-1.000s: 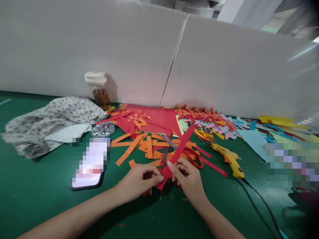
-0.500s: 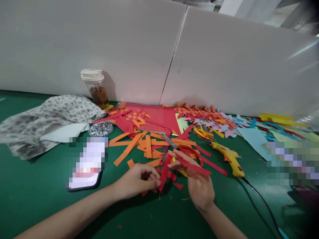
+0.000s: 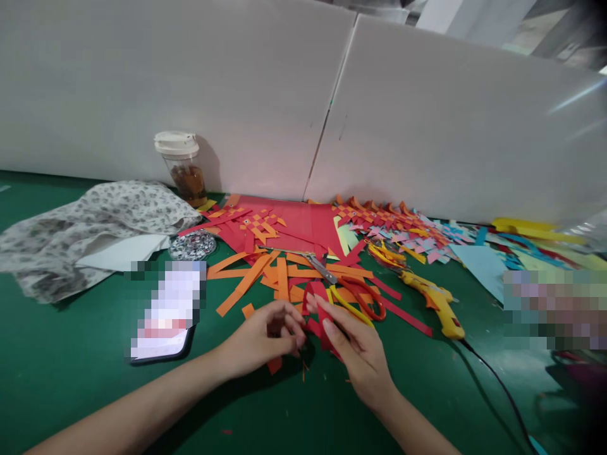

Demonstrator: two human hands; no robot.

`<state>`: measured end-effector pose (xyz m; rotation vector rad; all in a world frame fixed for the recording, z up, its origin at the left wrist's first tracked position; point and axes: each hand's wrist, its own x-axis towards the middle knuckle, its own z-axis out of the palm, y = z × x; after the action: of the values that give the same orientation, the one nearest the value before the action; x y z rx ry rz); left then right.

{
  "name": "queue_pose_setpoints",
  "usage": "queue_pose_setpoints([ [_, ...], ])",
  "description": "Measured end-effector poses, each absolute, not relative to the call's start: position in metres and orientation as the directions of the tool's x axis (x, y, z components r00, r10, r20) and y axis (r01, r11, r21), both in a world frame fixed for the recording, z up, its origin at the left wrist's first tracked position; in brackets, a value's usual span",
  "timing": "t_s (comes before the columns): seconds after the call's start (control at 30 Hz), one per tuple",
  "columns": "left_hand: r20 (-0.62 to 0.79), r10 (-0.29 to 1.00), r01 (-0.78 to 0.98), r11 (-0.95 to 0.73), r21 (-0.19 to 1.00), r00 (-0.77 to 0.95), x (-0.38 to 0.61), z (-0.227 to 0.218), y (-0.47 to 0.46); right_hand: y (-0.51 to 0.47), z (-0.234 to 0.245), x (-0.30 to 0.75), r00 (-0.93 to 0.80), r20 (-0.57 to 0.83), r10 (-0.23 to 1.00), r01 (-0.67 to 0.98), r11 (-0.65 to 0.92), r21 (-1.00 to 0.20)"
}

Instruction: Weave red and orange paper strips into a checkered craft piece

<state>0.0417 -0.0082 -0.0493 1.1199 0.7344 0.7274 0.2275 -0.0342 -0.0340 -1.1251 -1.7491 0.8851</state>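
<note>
A red paper strip point(image 3: 317, 291) is bent into a curve between my two hands. My left hand point(image 3: 268, 335) has its fingers curled, with thumb and fingertips pinched at the strip's near end, which they partly hide. Fingers and thumb of my right hand point(image 3: 358, 347) press the strip from the other side. Just beyond the hands lie scissors point(image 3: 325, 270) with red and yellow handles, on top of loose orange paper strips point(image 3: 283, 278). Red scraps sit beneath the right fingers.
A yellow glue gun point(image 3: 446, 309) with a black cord lies right. Woven paper fish shapes point(image 3: 260, 224) and red sheets point(image 3: 289, 218) sit at the back. Leftward are a phone point(image 3: 165, 309), glittery disc point(image 3: 192, 244), patterned cloth point(image 3: 128, 205) and lidded cup point(image 3: 184, 170). A white partition point(image 3: 190, 76) stands behind.
My right hand has moved left and lower, closing its spread fingers. The red strip went from lying across those fingers to a tight curve. My left hand stays nearly still.
</note>
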Motion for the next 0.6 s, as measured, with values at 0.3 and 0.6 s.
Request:
queue_pose_setpoints([
  [0.3, -0.082, 0.875, -0.248, 0.224, 0.943, 0.477, 0.043, -0.055, -0.008, -0.037, -0.031, 0.220, -0.337, 0.182, 0.924, 0.187, 0.255, -0.949],
  [0.6, -0.108, 0.877, -0.109, 0.179, 0.978, 0.469, 0.038, -0.046, -0.003, -0.034, -0.036, 0.220, -0.161, 0.148, 0.976, 0.310, 0.193, -0.931],
])
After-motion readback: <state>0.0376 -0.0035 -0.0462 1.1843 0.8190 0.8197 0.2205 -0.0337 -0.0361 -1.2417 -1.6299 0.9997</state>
